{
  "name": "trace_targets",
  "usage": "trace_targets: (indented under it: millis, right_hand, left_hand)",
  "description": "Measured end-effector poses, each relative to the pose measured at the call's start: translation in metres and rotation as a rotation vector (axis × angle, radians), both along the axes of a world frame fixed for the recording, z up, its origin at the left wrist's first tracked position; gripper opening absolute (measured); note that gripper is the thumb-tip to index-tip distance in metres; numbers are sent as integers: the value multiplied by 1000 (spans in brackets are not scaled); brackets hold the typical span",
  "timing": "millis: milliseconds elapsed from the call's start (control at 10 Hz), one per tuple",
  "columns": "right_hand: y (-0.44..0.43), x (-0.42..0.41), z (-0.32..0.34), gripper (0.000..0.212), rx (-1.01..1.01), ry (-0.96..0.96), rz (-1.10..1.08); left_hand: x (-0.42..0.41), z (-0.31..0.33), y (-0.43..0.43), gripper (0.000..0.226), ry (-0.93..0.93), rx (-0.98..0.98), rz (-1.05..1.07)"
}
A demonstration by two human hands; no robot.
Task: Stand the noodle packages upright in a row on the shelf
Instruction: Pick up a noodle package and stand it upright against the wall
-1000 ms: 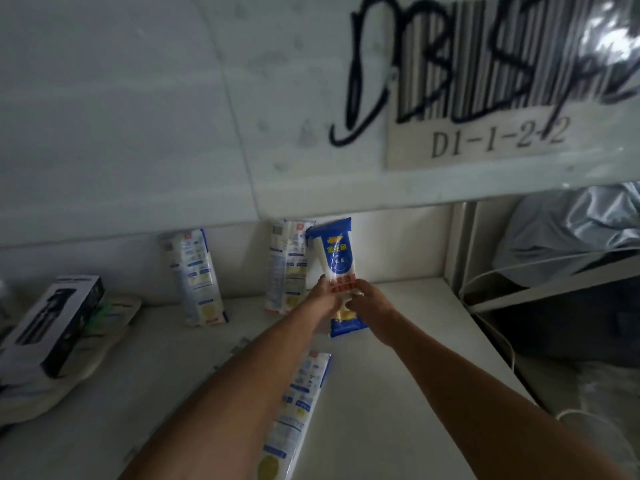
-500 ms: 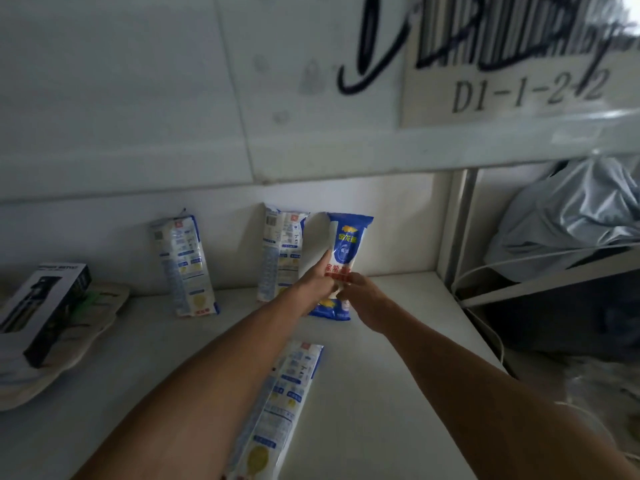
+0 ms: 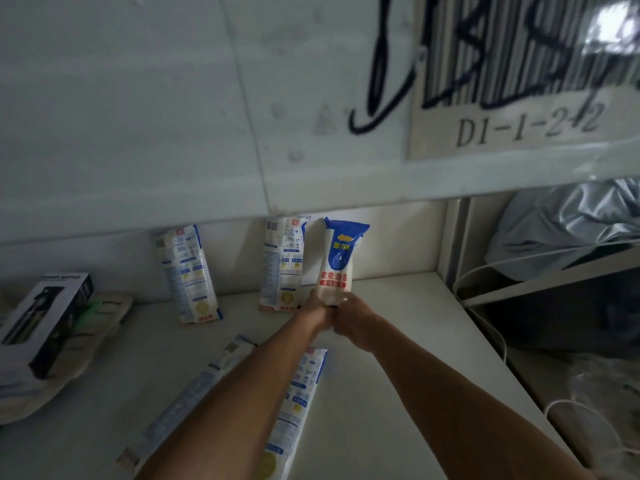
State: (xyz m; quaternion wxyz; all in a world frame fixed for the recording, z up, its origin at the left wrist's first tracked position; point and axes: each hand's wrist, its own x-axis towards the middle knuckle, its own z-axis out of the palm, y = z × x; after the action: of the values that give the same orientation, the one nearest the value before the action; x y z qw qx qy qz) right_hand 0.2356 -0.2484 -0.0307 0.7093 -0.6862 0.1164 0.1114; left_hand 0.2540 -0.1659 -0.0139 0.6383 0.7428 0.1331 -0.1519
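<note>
On the white shelf (image 3: 398, 341), two pale noodle packages (image 3: 188, 273) are leaning upright against the back wall. Beside them, the left hand (image 3: 313, 311) and right hand (image 3: 356, 322) are closing their fingers around the base of the blue-topped white noodle package (image 3: 337, 259). It should go down flat on its base, close by its neighbour, before the grip eases.

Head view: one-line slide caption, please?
Both hands stand a blue-topped noodle package against the shelf's back wall beside two upright packages; two more lie flat.

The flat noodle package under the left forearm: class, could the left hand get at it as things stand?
Probably not yet: the left hand is gripping the blue-topped package. The flat package lies uncovered apart from the forearm above it.
</note>
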Motion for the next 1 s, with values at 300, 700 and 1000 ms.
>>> trace_targets:
  millis: [300, 700, 1000]
  right_hand:
    - [-24, 2, -10, 60, -36, -88, -92]
    - [-26, -9, -24, 60, -735, -414, -42]
    - [-32, 5, -36, 51, -785, -56, 53]
  left_hand:
    - [-27, 1, 2, 54, -183, 325, -280]
    - [-16, -30, -8, 46, -505, 701, -188]
    - [-4, -41, -4, 54, -456, 878, -567]
